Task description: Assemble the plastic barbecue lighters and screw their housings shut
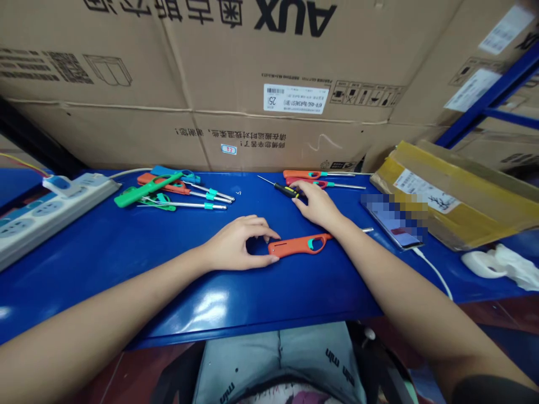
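Observation:
My left hand curves round the butt end of an orange gas lighter, thumb on its near edge and forefinger by its far edge. The lighter lies flat, with a teal trigger in its loop; my right forearm crosses over its metal tube. Beyond it, my right hand has thumb and fingers closed about the handle end of a black-and-yellow screwdriver. The screwdriver's thin shaft points away to the left. Just behind my right fingers lie a red lighter and another orange lighter.
Several green, orange and blue lighter parts are piled at left, near a white power strip. A phone with a cable and a yellow-taped box stand right. A large carton walls off the back of the blue table.

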Demonstrator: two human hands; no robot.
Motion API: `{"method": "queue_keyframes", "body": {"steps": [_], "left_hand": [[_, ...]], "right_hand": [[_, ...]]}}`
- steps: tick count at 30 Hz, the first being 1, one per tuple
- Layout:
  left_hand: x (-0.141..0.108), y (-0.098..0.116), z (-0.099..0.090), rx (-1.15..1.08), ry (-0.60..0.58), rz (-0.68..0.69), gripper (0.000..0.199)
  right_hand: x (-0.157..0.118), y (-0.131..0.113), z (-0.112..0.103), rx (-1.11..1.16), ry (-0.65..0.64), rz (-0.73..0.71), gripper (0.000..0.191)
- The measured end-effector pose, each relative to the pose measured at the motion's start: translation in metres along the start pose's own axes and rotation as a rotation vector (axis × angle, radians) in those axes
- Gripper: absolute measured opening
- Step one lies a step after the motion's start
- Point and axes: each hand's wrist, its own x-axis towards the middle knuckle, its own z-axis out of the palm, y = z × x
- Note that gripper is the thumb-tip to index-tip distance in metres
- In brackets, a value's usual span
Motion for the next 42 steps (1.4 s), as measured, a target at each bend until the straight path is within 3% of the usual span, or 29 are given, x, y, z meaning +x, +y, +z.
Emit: {"method": "queue_keyframes", "body": {"steps": [5, 13, 24, 28, 31, 34, 37, 40, 42], "left_hand": [[0.001, 0.001, 0.000, -0.108, 0.021, -0.032, 0.026], [0.003, 0.001, 0.006, -0.057, 0.008, -0.086, 0.021], [0.003, 0.003, 0.005, -0.079, 0.014, -0.096, 0.020], [0.003, 0.003, 0.004, -0.078, 0.014, -0.087, 0.021], [0.002, 0.005, 0.003, -0.069, 0.004, -0.078, 0.027], [0.001, 0.007, 0.004, -0.013, -0.016, -0.085, 0.041], [0.000, 0.009, 0.005, 0.026, -0.037, -0.095, 0.040], [0.000, 0.008, 0.007, 0.024, -0.042, -0.090, 0.036], [0.000, 0.007, 0.008, 0.022, -0.036, -0.082, 0.036]], "right_hand": [[0.000, 0.000, 0.001, 0.058, 0.019, 0.032, 0.036], [0.001, -0.004, 0.006, 0.026, -0.031, 0.046, 0.042], [-0.001, -0.004, 0.004, 0.053, 0.016, 0.008, 0.027], [0.001, -0.007, 0.001, 0.225, 0.154, 0.030, 0.021], [0.003, -0.012, -0.007, 0.456, 0.271, 0.150, 0.031], [0.004, -0.020, -0.022, 0.760, 0.407, 0.216, 0.041], [0.001, -0.029, -0.043, 0.967, 0.468, 0.200, 0.042], [-0.006, -0.042, -0.061, 1.001, 0.403, 0.096, 0.044], [-0.011, -0.053, -0.068, 1.038, 0.293, 0.058, 0.043]]}}
